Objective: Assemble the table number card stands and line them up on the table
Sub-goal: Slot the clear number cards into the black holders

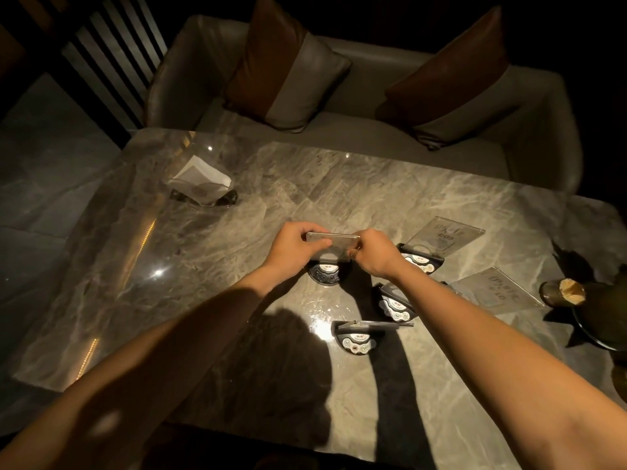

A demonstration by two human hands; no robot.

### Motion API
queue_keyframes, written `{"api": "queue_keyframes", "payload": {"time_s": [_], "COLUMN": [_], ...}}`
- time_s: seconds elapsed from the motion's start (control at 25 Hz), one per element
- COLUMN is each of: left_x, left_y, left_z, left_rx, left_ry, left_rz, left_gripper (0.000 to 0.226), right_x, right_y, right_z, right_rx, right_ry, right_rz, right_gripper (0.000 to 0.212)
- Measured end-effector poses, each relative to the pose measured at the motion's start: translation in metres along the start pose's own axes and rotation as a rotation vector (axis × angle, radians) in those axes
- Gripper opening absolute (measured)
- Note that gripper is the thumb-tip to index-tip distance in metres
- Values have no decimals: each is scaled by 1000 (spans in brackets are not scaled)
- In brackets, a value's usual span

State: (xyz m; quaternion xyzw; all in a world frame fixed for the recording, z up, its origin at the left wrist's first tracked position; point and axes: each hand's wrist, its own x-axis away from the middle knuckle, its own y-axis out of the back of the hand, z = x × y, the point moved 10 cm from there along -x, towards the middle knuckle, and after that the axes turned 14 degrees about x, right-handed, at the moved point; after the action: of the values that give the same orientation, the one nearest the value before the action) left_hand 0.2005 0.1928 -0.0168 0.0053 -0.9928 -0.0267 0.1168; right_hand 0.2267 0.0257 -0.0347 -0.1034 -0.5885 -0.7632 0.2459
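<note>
My left hand (297,244) and my right hand (376,252) both grip a clear acrylic number card (334,242), one hand at each end. The card stands upright over a black half-round base (324,273) on the marble table (237,215). Whether the card sits in the base's slot I cannot tell. To the right stands an assembled stand (437,244) with its card leaning back. Nearer me, a second stand (397,305) carries a card that lies almost flat to the right, and a third stand (359,335) shows its card edge-on.
A holder with white paper napkins (200,184) stands at the table's far left. A dark vase with a cut stem (576,296) stands at the right edge. A grey sofa (356,130) with two brown cushions runs behind the table.
</note>
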Motion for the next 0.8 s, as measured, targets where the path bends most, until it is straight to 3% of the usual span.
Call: {"api": "queue_keyframes", "payload": {"time_s": [0.2,0.44,0.6,0.8], "left_x": [-4,-12,-11,6], "left_y": [-10,-34,-89,-183], "left_z": [-3,-49,-98,-120], "left_rx": [-79,-97,-132,-107], "left_ry": [33,-44,-179,-186], "left_rz": [78,100,191,408], "left_gripper": [12,24,21,19], "right_x": [14,45,81,147], "right_y": [19,78,121,146], "right_z": [2,2,-56,-147], "right_rx": [56,34,-7,-87], "right_ry": [59,101,-28,-247], "right_rz": [-24,-138,-276,-435], "right_gripper": [22,37,32,40]}}
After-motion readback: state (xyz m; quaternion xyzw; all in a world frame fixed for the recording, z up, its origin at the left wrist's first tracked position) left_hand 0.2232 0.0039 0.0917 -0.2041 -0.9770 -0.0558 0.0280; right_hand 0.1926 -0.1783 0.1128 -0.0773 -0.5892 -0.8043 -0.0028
